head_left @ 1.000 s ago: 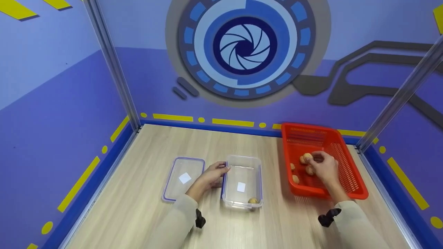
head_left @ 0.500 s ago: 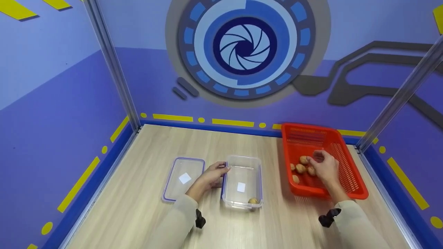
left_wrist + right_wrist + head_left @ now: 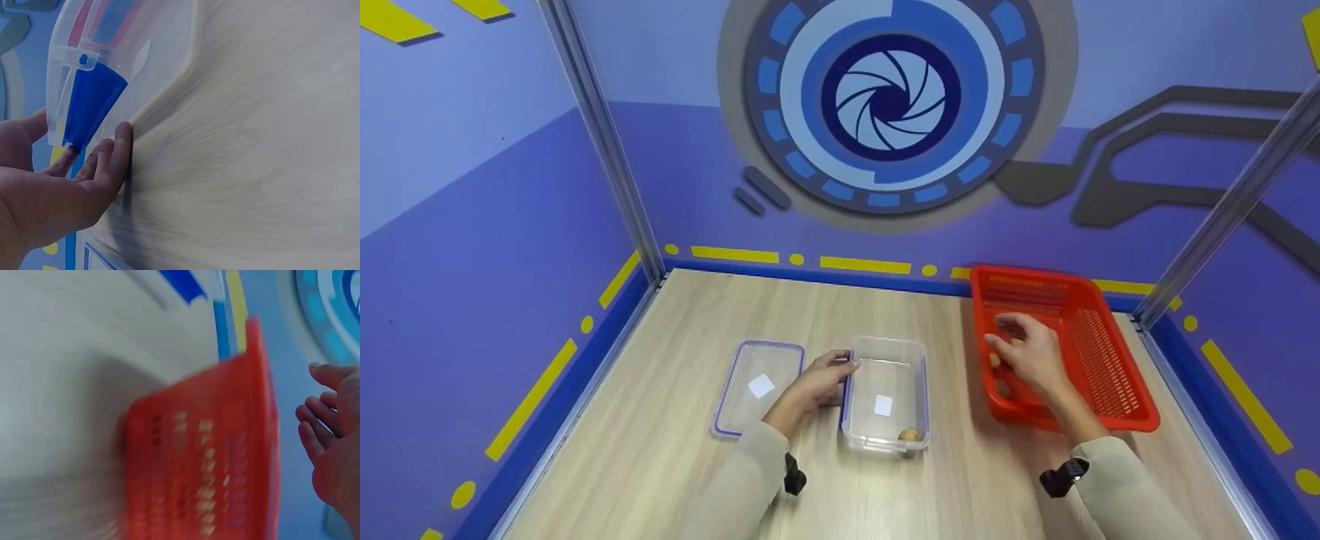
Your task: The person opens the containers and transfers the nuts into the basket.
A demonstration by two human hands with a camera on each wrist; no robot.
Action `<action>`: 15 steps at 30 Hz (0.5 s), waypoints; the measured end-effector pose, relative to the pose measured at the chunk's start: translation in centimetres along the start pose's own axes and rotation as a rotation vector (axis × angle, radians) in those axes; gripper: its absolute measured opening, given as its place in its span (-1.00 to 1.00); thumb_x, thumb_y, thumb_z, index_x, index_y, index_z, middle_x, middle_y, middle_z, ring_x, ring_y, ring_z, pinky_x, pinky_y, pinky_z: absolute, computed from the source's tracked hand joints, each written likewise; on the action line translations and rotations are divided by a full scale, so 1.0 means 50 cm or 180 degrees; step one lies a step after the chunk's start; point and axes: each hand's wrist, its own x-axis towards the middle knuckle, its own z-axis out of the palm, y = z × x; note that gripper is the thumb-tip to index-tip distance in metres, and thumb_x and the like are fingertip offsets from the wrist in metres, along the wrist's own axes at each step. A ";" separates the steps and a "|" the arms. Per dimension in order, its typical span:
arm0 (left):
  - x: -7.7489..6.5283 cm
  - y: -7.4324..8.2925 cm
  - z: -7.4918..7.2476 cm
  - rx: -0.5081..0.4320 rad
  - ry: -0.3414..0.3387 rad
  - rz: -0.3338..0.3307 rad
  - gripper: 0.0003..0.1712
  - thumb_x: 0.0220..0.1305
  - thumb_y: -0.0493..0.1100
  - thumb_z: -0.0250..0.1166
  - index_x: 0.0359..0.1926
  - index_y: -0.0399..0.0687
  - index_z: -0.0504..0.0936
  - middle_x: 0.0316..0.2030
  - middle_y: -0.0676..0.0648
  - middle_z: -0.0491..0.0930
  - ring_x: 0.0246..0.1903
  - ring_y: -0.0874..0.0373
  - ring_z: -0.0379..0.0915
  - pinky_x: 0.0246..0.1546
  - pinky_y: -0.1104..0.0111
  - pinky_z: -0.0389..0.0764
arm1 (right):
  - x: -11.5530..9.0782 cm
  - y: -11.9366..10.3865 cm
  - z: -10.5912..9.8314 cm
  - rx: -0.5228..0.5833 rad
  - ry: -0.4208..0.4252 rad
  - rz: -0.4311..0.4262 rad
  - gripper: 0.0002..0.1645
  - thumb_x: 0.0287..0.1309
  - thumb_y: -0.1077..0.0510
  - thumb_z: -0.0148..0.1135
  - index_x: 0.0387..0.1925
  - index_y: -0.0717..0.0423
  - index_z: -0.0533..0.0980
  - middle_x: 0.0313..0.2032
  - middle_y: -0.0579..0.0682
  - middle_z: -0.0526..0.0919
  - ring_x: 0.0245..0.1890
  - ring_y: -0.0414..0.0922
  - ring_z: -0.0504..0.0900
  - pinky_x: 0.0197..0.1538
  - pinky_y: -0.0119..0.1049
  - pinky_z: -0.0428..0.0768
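My left hand [image 3: 817,381] grips the left wall of a clear plastic food container [image 3: 885,367], thumb at the rim and fingers outside. In the left wrist view its fingers lie beside the container's blue latch [image 3: 93,104]. One walnut [image 3: 910,435] sits in the container's near right corner. My right hand [image 3: 1030,352] is over the left side of a red plastic basket [image 3: 1110,360], fingers loosely bent and thumb apart. No nut shows in its grasp in the right wrist view. Below it lie walnuts [image 3: 995,361], partly hidden by the hand.
A clear lid [image 3: 741,409] with a purple-blue edge lies left of the container on the wooden table [image 3: 825,307]. Patterned blue panels [image 3: 675,165] and metal posts [image 3: 611,142] enclose the back and sides. The basket stands near the back right corner.
My right hand first pinched a walnut, then let it go among the others in the basket. Since then it has moved left over the nuts. The left hand and container have stayed put.
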 end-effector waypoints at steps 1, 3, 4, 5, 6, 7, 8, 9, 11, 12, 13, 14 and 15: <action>0.002 -0.002 0.000 0.0010 0.0006 -0.0012 -0.35 0.57 -0.07 0.24 0.53 -0.16 0.32 0.33 -0.21 0.46 0.21 -0.12 0.54 -0.01 0.06 0.73 | -0.001 -0.012 0.006 0.0001 -0.0039 -0.0079 -0.49 0.27 0.15 0.55 0.17 0.26 0.62 0.08 0.21 0.73 0.11 0.14 0.69 0.22 0.13 0.61; 0.009 -0.006 -0.001 0.0015 0.0009 -0.0026 -0.35 0.56 -0.06 0.25 0.53 -0.15 0.34 0.33 -0.19 0.47 0.21 -0.10 0.54 -0.02 0.07 0.74 | -0.002 -0.034 0.020 -0.0030 -0.0096 -0.0257 -0.51 0.23 0.20 0.56 0.15 0.25 0.63 0.06 0.19 0.74 0.09 0.13 0.69 0.21 0.13 0.62; 0.012 -0.009 -0.001 0.0017 0.0009 -0.0027 -0.35 0.55 -0.06 0.25 0.53 -0.14 0.34 0.32 -0.18 0.48 0.21 -0.10 0.54 -0.03 0.07 0.74 | -0.004 -0.044 0.027 -0.0070 -0.0114 -0.0356 -0.51 0.20 0.21 0.58 0.13 0.25 0.64 0.04 0.18 0.75 0.08 0.12 0.70 0.20 0.12 0.64; 0.016 -0.012 -0.002 0.0028 0.0014 -0.0039 -0.35 0.55 -0.05 0.26 0.53 -0.12 0.35 0.30 -0.17 0.49 0.19 -0.08 0.55 -0.04 0.08 0.74 | -0.006 -0.053 0.033 -0.0117 -0.0143 -0.0439 -0.51 0.18 0.22 0.60 0.12 0.24 0.65 0.03 0.15 0.75 0.07 0.10 0.70 0.19 0.11 0.65; 0.019 -0.015 -0.003 0.0021 0.0017 -0.0044 -0.35 0.54 -0.05 0.27 0.52 -0.12 0.36 0.29 -0.16 0.50 0.18 -0.08 0.56 -0.05 0.08 0.75 | -0.009 -0.062 0.040 -0.0151 -0.0172 -0.0531 -0.50 0.16 0.23 0.61 0.11 0.24 0.66 0.02 0.13 0.76 0.05 0.08 0.71 0.18 0.11 0.66; 0.023 -0.017 -0.004 0.0009 0.0020 -0.0058 -0.35 0.53 -0.04 0.28 0.52 -0.10 0.37 0.28 -0.15 0.51 0.17 -0.07 0.57 -0.06 0.09 0.75 | -0.011 -0.069 0.046 -0.0179 -0.0212 -0.0621 -0.50 0.14 0.24 0.63 0.10 0.24 0.66 0.00 0.12 0.76 0.03 0.07 0.71 0.17 0.10 0.66; 0.026 -0.019 -0.005 -0.0010 0.0019 -0.0049 -0.34 0.52 -0.04 0.29 0.52 -0.11 0.37 0.28 -0.16 0.51 0.16 -0.08 0.58 -0.06 0.08 0.75 | -0.014 -0.077 0.053 -0.0215 -0.0250 -0.0705 -0.50 0.12 0.23 0.64 0.08 0.24 0.67 -0.01 0.10 0.76 0.02 0.06 0.72 0.16 0.10 0.67; 0.028 -0.021 -0.006 -0.0030 0.0011 -0.0037 -0.34 0.52 -0.04 0.29 0.51 -0.12 0.37 0.27 -0.17 0.52 0.15 -0.09 0.59 -0.06 0.08 0.75 | -0.016 -0.084 0.059 -0.0243 -0.0287 -0.0782 -0.50 0.10 0.23 0.65 0.07 0.24 0.67 -0.02 0.09 0.77 0.01 0.05 0.72 0.15 0.09 0.67; 0.025 -0.018 -0.005 -0.0059 -0.0001 -0.0029 -0.33 0.52 -0.05 0.30 0.52 -0.14 0.36 0.27 -0.19 0.52 0.15 -0.10 0.60 -0.05 0.06 0.75 | -0.021 -0.098 0.071 -0.0287 -0.0373 -0.0907 -0.51 0.09 0.21 0.66 0.06 0.21 0.68 -0.03 0.06 0.77 -0.01 0.04 0.73 0.13 0.07 0.69; 0.024 -0.017 -0.005 -0.0077 -0.0002 -0.0015 -0.33 0.52 -0.05 0.30 0.52 -0.15 0.36 0.27 -0.20 0.52 0.15 -0.11 0.60 -0.04 0.05 0.75 | -0.023 -0.104 0.078 -0.0280 -0.0413 -0.0967 -0.52 0.08 0.21 0.67 0.04 0.20 0.69 -0.05 0.07 0.77 -0.02 0.04 0.73 0.12 0.06 0.69; 0.023 -0.016 -0.005 -0.0087 -0.0008 -0.0006 -0.33 0.52 -0.06 0.29 0.52 -0.16 0.35 0.27 -0.21 0.51 0.15 -0.12 0.61 -0.03 0.05 0.75 | -0.024 -0.109 0.084 -0.0273 -0.0456 -0.1013 -0.53 0.08 0.21 0.67 0.03 0.19 0.70 -0.05 0.07 0.77 -0.03 0.03 0.73 0.11 0.05 0.70; 0.022 -0.015 -0.005 -0.0098 -0.0010 -0.0003 -0.33 0.52 -0.07 0.29 0.52 -0.17 0.35 0.27 -0.22 0.51 0.14 -0.12 0.61 -0.02 0.04 0.75 | -0.026 -0.114 0.090 -0.0267 -0.0499 -0.1040 -0.53 0.08 0.19 0.67 0.03 0.17 0.70 -0.06 0.06 0.77 -0.03 0.03 0.73 0.11 0.04 0.70; 0.021 -0.014 -0.005 -0.0107 -0.0016 -0.0008 -0.33 0.52 -0.07 0.29 0.52 -0.17 0.34 0.27 -0.21 0.51 0.15 -0.12 0.61 -0.01 0.04 0.75 | -0.029 -0.119 0.096 -0.0257 -0.0547 -0.1057 -0.54 0.09 0.19 0.66 0.03 0.16 0.70 -0.06 0.05 0.77 -0.03 0.02 0.72 0.11 0.04 0.70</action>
